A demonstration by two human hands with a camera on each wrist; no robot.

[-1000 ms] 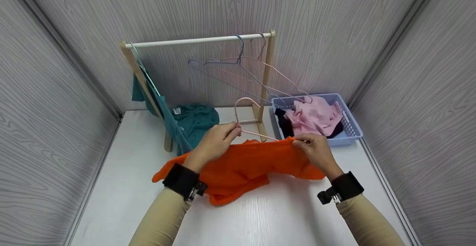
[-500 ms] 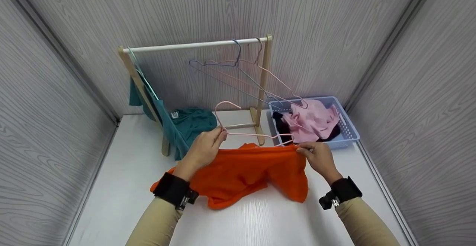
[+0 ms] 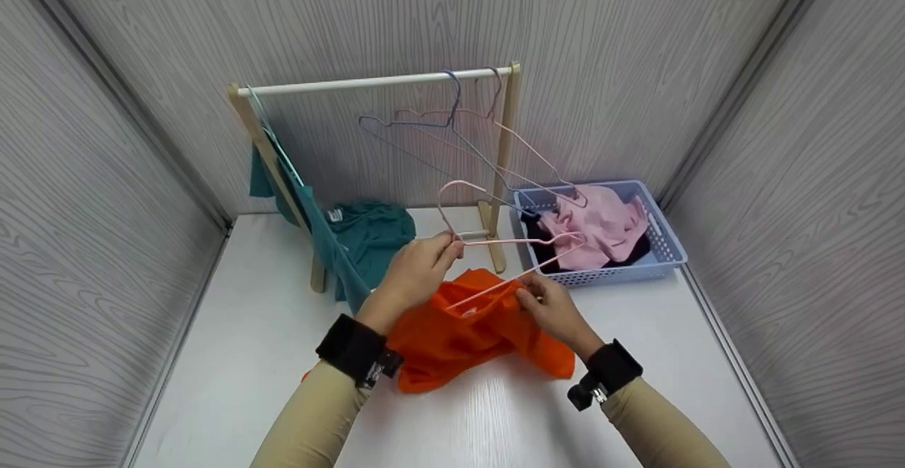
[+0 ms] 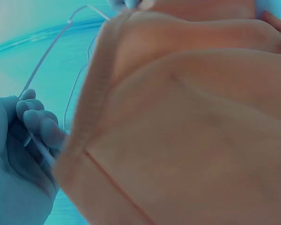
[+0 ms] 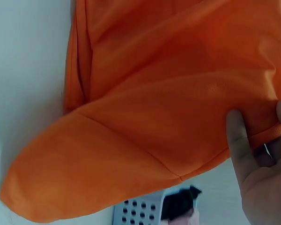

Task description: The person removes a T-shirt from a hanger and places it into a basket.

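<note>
Both hands up front, close together, fingers pinched.

My left hand is raised a bit higher, fingertips curled & pinched together, wrist bent, forearm coming in from lower left w/ black wrist strap. My right hand sits lower & just right of it, palm down, thumb & fingers curled in a grip; forearm angles in from lower right, tan sleeves on both arms.

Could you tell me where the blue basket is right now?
In the head view, the blue basket sits on the table's far right, just right of the wooden rack's post.
</note>
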